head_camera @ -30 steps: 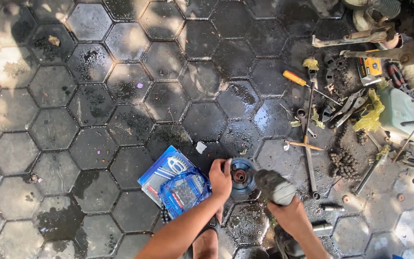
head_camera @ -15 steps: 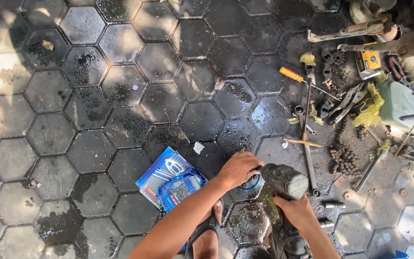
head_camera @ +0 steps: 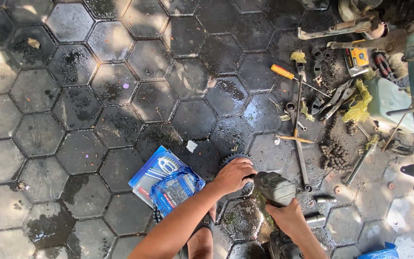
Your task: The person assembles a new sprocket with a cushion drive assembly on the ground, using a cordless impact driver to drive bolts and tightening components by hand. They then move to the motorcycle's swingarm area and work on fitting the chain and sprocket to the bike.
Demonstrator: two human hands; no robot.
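The left hand [head_camera: 233, 175] lies palm-down on a toothed round sprocket [head_camera: 238, 158] that rests on the wet hexagonal paving [head_camera: 97, 96]; its fingers curl over the disc, so only the far toothed rim shows beyond the knuckles. Just beside it, the right hand [head_camera: 288, 218] is wrapped around the grip of a dark, grimy power tool [head_camera: 274, 188], fingers closed tight on it, and the tool's blunt head touches the sprocket's near edge by the left thumb (the exact contact point is hidden).

Left of the left hand, near the forearm, lies a flat blue rectangular package [head_camera: 156, 175] picturing a pale sprocket, and a crumpled clear-blue plastic bag [head_camera: 176, 189] overlaps its near corner. A small white scrap [head_camera: 191, 146] sits on the paving just beyond them.

Farther right, well apart from both hands, lie an orange-handled screwdriver [head_camera: 283, 72], a yellow and black box [head_camera: 358, 57], a yellow rag [head_camera: 359, 108] and a loose chain heap [head_camera: 335, 156].
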